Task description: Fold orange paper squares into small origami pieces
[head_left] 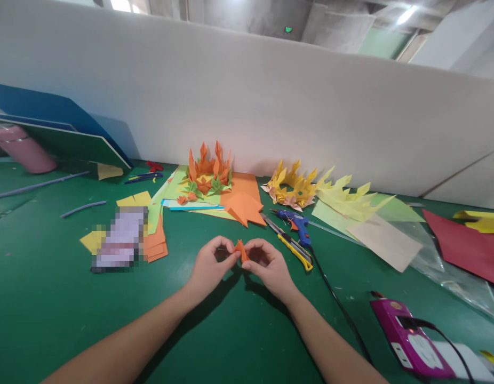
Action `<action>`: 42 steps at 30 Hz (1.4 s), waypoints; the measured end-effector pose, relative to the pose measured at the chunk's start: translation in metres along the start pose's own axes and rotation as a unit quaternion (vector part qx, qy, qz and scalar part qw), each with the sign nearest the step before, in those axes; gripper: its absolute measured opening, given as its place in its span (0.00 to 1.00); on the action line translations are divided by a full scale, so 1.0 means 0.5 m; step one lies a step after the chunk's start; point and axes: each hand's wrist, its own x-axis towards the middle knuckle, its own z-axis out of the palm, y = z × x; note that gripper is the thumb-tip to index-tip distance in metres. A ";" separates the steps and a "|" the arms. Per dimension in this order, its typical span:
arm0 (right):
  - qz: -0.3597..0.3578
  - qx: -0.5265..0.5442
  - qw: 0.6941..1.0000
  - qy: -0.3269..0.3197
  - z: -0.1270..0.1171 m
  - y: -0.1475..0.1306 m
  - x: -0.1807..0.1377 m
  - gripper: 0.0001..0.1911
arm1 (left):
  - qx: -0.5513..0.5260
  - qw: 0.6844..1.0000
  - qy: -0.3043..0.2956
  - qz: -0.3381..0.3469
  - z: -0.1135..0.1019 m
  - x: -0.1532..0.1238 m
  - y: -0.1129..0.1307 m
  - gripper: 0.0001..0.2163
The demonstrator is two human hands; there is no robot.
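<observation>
A small folded orange paper piece point(241, 250) is pinched between both my hands just above the green table point(50, 309). My left hand point(210, 266) grips its left side with thumb and fingertips closed on it. My right hand point(268, 264) pinches its right side the same way. Behind them stands an orange paper flower crown with green leaves point(207, 173) on orange sheets. A yellow paper crown point(292, 185) lies to its right.
A blue glue gun point(295, 222) and a yellow utility knife point(293, 246) lie right of my hands, with a black cable trailing toward a purple device point(407, 338). Stacked coloured sheets point(153, 234) sit at left, yellow and red sheets at right. A white wall panel backs the table.
</observation>
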 end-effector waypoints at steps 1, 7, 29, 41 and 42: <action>0.004 0.004 1.000 -0.001 0.000 0.000 0.000 0.16 | 0.005 1.000 -0.003 0.004 0.001 -0.001 0.001 0.07; 0.012 0.003 1.000 -0.019 0.002 0.002 -0.002 0.17 | 0.055 0.998 -0.020 0.028 0.003 -0.006 0.002 0.03; -0.073 -0.127 0.989 0.011 -0.002 0.003 0.002 0.08 | -0.054 0.995 -0.043 -0.070 -0.001 0.002 -0.004 0.11; -0.134 -0.192 0.972 0.022 -0.007 0.003 0.002 0.09 | -0.072 0.992 -0.025 -0.099 -0.004 0.005 0.004 0.10; -0.132 -0.191 0.973 0.023 -0.007 0.002 0.001 0.08 | -0.079 0.991 -0.028 -0.103 -0.004 0.005 0.003 0.10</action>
